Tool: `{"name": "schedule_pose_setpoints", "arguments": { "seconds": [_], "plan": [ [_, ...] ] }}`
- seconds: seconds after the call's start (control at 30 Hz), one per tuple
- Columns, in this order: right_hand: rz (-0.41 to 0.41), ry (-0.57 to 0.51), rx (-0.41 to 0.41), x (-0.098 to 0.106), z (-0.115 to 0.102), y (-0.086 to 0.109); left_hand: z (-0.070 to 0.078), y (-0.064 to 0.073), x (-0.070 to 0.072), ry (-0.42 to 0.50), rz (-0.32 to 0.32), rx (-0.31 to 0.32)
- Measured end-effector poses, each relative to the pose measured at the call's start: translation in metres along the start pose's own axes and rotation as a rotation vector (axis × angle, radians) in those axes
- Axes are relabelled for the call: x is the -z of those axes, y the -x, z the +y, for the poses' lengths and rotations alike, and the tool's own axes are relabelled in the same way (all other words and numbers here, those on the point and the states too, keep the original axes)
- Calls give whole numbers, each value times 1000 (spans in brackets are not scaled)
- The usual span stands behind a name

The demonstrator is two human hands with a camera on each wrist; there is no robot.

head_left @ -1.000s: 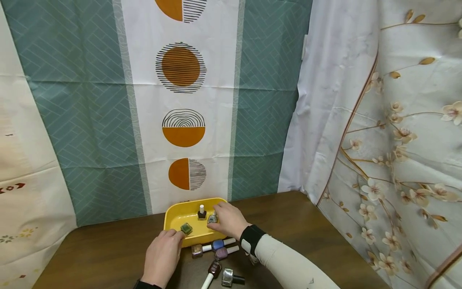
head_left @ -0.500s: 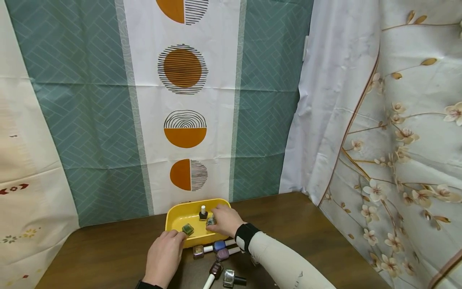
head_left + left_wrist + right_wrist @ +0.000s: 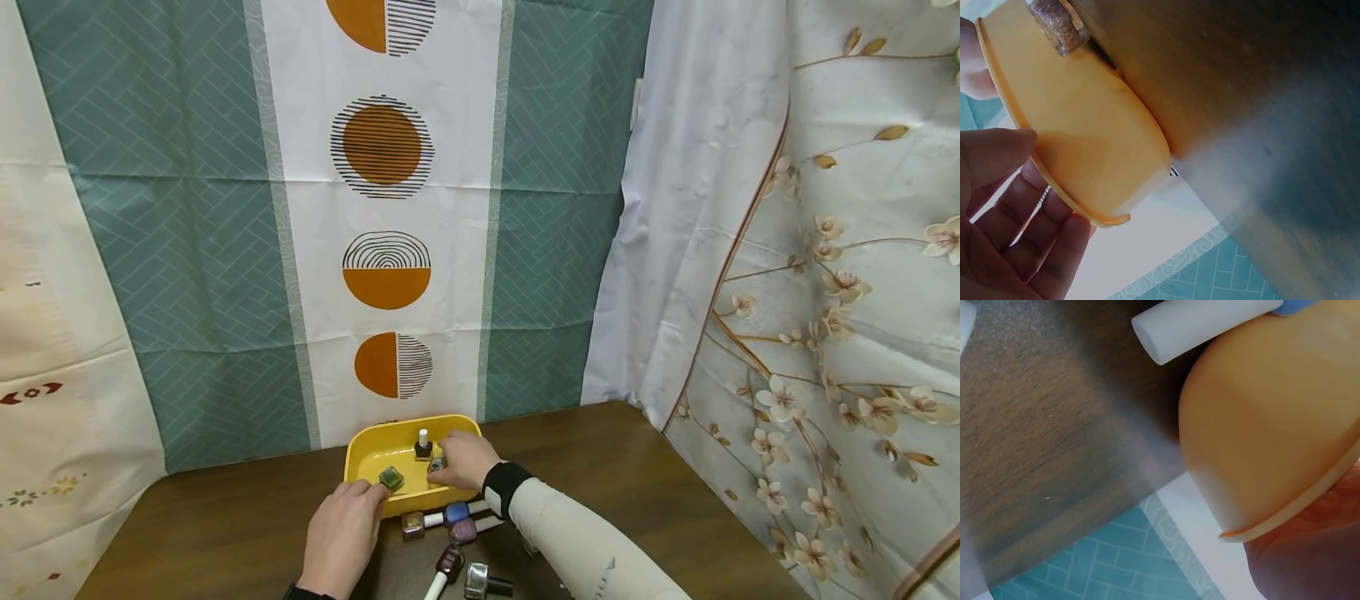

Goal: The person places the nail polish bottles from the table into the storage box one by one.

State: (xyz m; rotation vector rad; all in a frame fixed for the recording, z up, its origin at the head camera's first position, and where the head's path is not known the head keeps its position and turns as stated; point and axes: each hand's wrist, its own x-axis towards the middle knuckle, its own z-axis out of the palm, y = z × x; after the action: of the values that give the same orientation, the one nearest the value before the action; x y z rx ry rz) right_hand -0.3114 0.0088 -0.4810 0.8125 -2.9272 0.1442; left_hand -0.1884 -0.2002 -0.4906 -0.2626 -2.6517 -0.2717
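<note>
In the head view, a yellow tray [image 3: 408, 505] stands on the table near the curtain. My left hand [image 3: 343, 525] grips its front left rim; the left wrist view shows the thumb [image 3: 1000, 150] outside the wall and fingers behind the rim. Reaching over the tray's right side, my right hand [image 3: 468, 461] pinches a small greyish nail polish bottle [image 3: 437, 464] low inside it. A dark nail polish bottle [image 3: 423, 451] with a white cap stands upright beside that one. Closer to my left fingers lies a green nail polish bottle [image 3: 391, 478].
Before the tray lie gold [image 3: 413, 524], blue [image 3: 456, 512] and mauve [image 3: 463, 531] nail polish bottles. Nearer are a dark red bottle [image 3: 450, 562] with a white cap and a silver bottle [image 3: 476, 580] with a black cap. A patterned curtain [image 3: 390, 367] hangs behind the table.
My right hand has shifted slightly left and lower in the tray, with the greyish nail polish bottle between its fingers. My left hand stays on the rim.
</note>
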Motion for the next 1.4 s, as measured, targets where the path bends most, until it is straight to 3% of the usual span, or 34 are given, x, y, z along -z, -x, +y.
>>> {"name": "schedule_pose_setpoints", "arguments": {
  "seconds": [0.9, 1.4],
  "plan": [
    [-83, -6, -41, 3, -2, -7, 2, -2, 0, -8, -8, 8],
    [-103, -6, -62, 13, -12, -1, 1, -1, -1, -13, -4, 9]
  ]
}}
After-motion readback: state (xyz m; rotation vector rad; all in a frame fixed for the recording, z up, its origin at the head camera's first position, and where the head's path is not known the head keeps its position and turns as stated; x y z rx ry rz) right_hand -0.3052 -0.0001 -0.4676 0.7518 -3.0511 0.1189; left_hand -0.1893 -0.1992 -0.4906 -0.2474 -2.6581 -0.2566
